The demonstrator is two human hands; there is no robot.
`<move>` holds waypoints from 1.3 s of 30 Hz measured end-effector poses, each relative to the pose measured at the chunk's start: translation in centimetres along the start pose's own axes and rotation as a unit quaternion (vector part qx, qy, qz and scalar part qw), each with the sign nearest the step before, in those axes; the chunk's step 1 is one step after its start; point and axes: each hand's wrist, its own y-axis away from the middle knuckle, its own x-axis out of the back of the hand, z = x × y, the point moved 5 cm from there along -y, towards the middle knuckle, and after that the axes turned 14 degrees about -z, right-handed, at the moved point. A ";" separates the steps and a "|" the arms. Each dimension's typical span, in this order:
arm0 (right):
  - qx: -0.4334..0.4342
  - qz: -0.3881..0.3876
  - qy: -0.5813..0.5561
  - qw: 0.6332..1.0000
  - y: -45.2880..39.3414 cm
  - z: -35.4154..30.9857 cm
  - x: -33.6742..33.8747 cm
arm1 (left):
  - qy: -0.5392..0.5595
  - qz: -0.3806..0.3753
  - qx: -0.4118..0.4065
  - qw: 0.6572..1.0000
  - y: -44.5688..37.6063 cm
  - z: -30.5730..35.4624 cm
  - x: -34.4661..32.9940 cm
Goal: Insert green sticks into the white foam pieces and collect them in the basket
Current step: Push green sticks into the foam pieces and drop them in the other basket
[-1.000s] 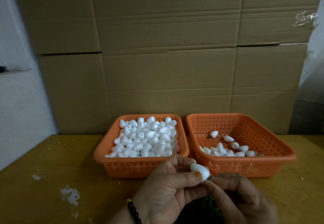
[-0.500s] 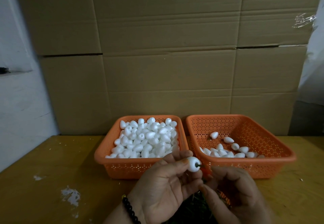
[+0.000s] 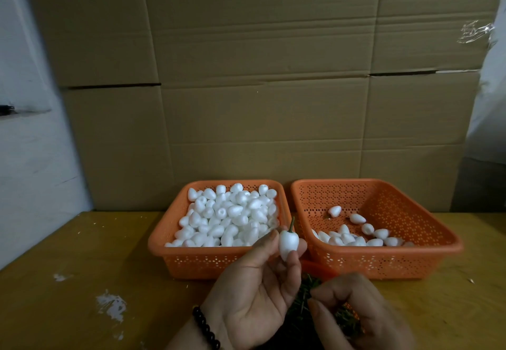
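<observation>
My left hand (image 3: 257,292) has its grip pinched on a white egg-shaped foam piece (image 3: 288,243), thumb and fingertips clamped round it, with a short green stick (image 3: 292,225) poking up from its top, held in front of the two orange perforated plastic baskets. My right hand (image 3: 356,311) is low over a pile of green sticks (image 3: 304,295) on the yellow surface (image 3: 82,253), its fingers curled; whether they pinch a stick I cannot tell. The left basket (image 3: 191,259) is heaped with plain foam pieces, the right basket (image 3: 397,262) holds a few.

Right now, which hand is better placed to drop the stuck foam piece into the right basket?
Left. The left hand already pinches the foam piece with its green stick, near the right basket. The right hand is down at the green sticks pile.
</observation>
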 end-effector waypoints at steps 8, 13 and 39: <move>-0.004 -0.154 0.037 0.987 0.2 0.9 -1.5 | 0.045 0.016 -0.043 0.998 -0.2 0.4 0.2; -0.068 -0.380 0.190 0.902 0.3 0.8 -3.5 | 0.047 0.000 -0.060 0.997 -0.2 0.7 0.1; -0.173 -0.659 0.199 0.705 0.9 3.1 -5.7 | -0.815 0.068 -0.098 0.567 -8.9 1.9 -3.6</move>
